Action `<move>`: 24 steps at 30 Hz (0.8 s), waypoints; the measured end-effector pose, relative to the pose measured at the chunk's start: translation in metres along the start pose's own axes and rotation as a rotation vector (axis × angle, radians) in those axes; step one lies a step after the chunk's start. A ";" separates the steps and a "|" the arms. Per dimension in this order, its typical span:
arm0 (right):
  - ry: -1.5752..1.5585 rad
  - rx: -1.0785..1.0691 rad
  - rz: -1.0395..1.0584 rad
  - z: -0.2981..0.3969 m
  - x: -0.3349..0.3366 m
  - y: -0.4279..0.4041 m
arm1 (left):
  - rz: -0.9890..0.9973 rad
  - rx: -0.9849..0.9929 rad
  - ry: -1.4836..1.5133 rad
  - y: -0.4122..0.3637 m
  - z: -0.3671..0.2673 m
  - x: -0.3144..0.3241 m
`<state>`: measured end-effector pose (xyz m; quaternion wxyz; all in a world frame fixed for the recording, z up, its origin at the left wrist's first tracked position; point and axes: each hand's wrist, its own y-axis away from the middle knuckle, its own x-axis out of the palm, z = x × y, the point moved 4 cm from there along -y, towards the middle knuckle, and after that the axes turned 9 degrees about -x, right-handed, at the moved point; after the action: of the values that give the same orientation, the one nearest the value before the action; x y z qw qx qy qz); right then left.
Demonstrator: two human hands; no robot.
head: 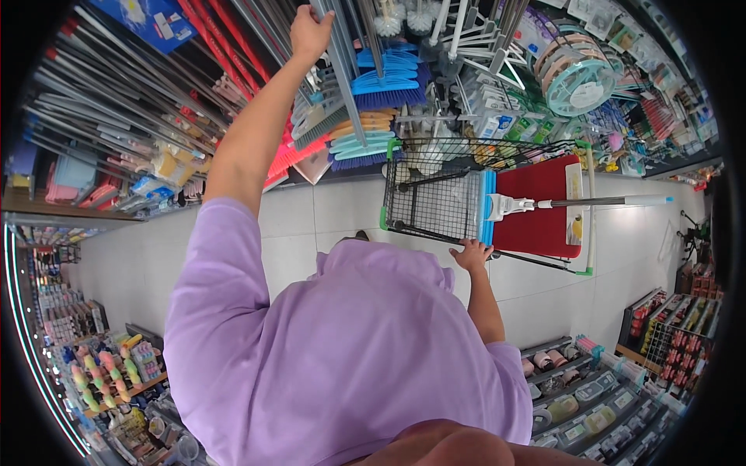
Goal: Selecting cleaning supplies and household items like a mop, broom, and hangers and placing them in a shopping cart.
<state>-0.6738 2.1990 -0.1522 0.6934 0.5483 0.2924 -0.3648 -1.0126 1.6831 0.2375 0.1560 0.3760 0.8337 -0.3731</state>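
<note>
My left hand (pixel 310 34) is raised to the rack and closed around a long grey handle (pixel 340 67) standing among the brooms. Below it hang blue broom heads (pixel 384 84), with orange and turquoise ones (pixel 362 143) lower down. My right hand (pixel 472 255) grips the near side rim of a black wire shopping cart (pixel 431 195) with green corners. In the cart lies a mop with a blue-and-white head (pixel 488 207), its grey pole (pixel 583 202) reaching past the cart's handle. Beside it is a red panel (pixel 536 215), partly under the mop.
Mop and broom poles (pixel 116 87) crowd the rack at left. White toilet brushes (pixel 419 20) and round turquoise items (pixel 574 87) hang at right. Shelves with packaged goods (pixel 588 402) stand behind me at right, more goods (pixel 105 373) at left. Pale tiles (pixel 344 204) cover the aisle floor.
</note>
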 end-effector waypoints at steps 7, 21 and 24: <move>0.187 0.013 0.004 -0.012 0.009 -0.012 | 0.050 0.107 0.137 0.032 -0.031 -0.038; 0.046 0.020 0.054 -0.008 -0.004 -0.001 | 0.146 0.041 0.259 0.110 -0.091 -0.115; 0.078 0.015 0.066 -0.011 -0.002 -0.003 | 0.105 0.084 0.127 0.106 -0.107 -0.142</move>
<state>-0.6775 2.2099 -0.1546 0.6891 0.5766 0.2981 -0.3222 -0.8372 1.7363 0.3329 0.1065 0.4485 0.8045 -0.3746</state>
